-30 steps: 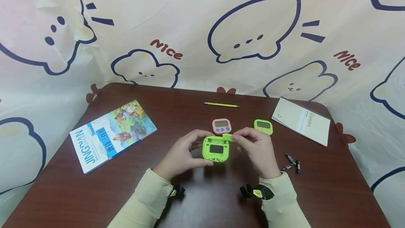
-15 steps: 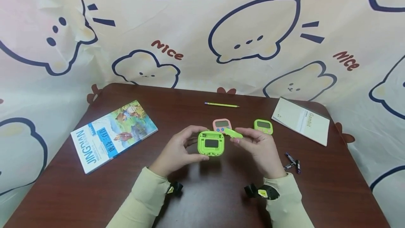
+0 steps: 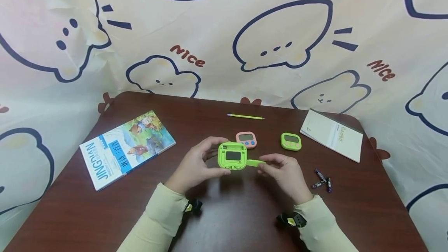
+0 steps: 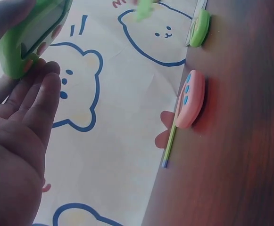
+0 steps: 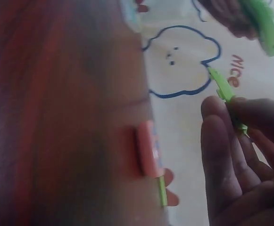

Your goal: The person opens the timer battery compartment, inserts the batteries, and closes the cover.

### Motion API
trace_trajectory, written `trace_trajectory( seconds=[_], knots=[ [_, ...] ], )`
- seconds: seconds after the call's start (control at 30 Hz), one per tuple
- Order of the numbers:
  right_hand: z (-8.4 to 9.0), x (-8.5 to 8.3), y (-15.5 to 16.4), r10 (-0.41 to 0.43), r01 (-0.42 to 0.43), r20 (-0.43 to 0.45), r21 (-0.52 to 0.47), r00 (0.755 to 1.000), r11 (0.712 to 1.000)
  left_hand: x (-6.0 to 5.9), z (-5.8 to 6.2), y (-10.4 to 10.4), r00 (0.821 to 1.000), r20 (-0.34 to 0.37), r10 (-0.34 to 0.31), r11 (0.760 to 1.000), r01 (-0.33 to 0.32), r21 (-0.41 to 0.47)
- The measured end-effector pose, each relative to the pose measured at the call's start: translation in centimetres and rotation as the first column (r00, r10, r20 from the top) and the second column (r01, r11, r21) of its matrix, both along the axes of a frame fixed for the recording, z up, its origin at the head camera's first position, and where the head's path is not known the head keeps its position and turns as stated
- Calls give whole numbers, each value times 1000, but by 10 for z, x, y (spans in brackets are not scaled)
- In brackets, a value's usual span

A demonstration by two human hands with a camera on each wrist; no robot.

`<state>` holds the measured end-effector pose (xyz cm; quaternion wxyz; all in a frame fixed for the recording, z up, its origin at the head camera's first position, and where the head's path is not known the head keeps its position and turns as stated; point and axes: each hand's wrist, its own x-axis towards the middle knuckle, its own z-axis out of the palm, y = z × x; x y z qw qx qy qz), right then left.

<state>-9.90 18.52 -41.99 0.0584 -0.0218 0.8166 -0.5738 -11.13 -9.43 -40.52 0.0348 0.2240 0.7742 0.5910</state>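
My left hand (image 3: 196, 165) grips a green digital timer (image 3: 232, 156) by its edge, thumb below and fingers above, over the table. Its back, with an uncovered battery recess, faces the head camera; screen and pink buttons show in the left wrist view, where the timer (image 4: 33, 35) is partly cut off. Between thumb and fingers of my right hand (image 3: 285, 174) is a thin green battery cover (image 3: 255, 163), its left end right at the timer's edge in the head view. The right wrist view shows the cover (image 5: 223, 84) apart from the timer (image 5: 264, 28).
Behind the hands lie a pink timer (image 3: 246, 138) and a second green timer (image 3: 291, 142). A pencil (image 3: 246, 116) is farther back. Three batteries (image 3: 328, 185) lie at the right, below a notebook (image 3: 332, 135). A picture-covered book (image 3: 127, 151) lies at the left.
The cover has come off the timer's top edge and moved down to its right side with my right hand. The timer has shifted slightly left and up.
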Motion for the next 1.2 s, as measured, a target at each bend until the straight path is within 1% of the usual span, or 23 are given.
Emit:
trace_trajectory(
  seconds=[0.03, 0.1, 0.2, 0.3, 0.37, 0.43, 0.57, 0.73, 0.83, 0.97, 1.2],
  knots=[
    [-3, 0, 1, -1, 1, 0, 22, 1000, 1000, 0, 0, 0, 1000, 2, 0, 1000, 0, 1],
    [-8, 0, 3, 2, -2, 12, 35, 1000, 999, 0, 1, -1, 1000, 9, 1, 1000, -1, 7],
    [-16, -2, 6, 27, -28, 57, 13, 998, 1000, 1, 2, -1, 1000, 19, -2, 1000, 2, 23],
    [-24, -4, 9, 65, -65, 116, -2, 991, 998, 1, 3, -1, 1000, 24, -1, 999, 0, 32],
    [-28, -5, 10, 86, -91, 136, 31, 987, 995, 1, 4, -2, 1000, 21, 2, 999, -2, 33],
    [-31, -6, 11, 105, -120, 139, 99, 985, 988, 2, 4, -2, 1000, 14, 3, 999, -4, 32],
    [-35, -6, 11, 124, -150, 124, 234, 985, 961, 2, 5, -3, 1000, 0, 3, 1000, -3, 23],
    [-37, -6, 11, 116, -137, 80, 344, 990, 929, 2, 4, -4, 1000, -9, 3, 1000, -3, 22],
    [-37, -7, 12, 127, -137, 54, 413, 990, 900, 2, 4, -5, 1000, -9, 1, 1000, -1, 30],
    [-35, -7, 12, 152, -155, 44, 467, 987, 871, 2, 5, -4, 1000, -8, -2, 999, 2, 35],
    [-37, -9, 14, 199, -172, 4, 524, 980, 834, 2, 5, -3, 1000, -19, 3, 1000, -3, 28]
  ],
)
